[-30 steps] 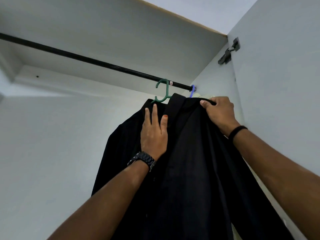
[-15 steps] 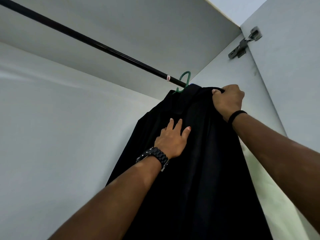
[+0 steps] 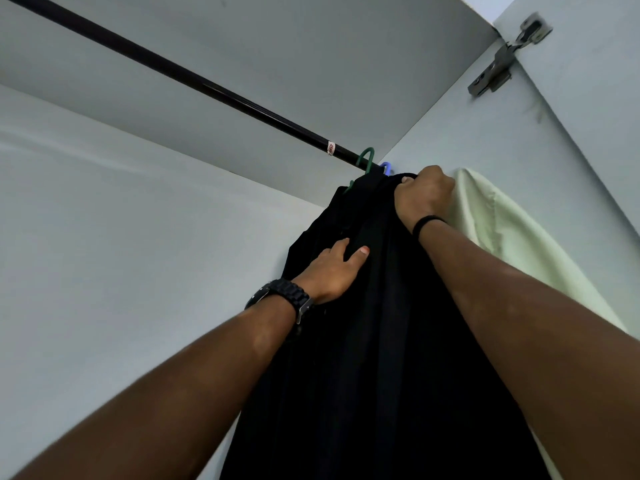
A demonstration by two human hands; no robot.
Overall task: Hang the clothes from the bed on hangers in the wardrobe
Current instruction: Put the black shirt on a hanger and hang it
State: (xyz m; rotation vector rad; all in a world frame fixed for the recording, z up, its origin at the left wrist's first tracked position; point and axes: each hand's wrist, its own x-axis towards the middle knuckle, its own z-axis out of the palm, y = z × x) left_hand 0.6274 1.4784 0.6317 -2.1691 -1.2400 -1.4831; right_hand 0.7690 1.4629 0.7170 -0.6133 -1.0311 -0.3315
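A black garment hangs from a green hanger hooked on the dark wardrobe rail, near the rail's right end. My right hand grips the garment's top right shoulder, fingers curled over the cloth. My left hand, with a black watch on the wrist, lies on the garment's front lower down, its fingertips curling into a fold. A blue hanger hook shows just behind the green one. The hangers' bodies are hidden by cloth.
A pale green garment hangs behind my right arm against the wardrobe's right wall. A metal door hinge sits at the upper right. The rail's left stretch carries nothing. White wardrobe walls close in at the back and right.
The black garment and green hanger have slid right along the rail towards the corner. My left hand moved down the cloth and curled its fingers. The pale green garment came into sight.
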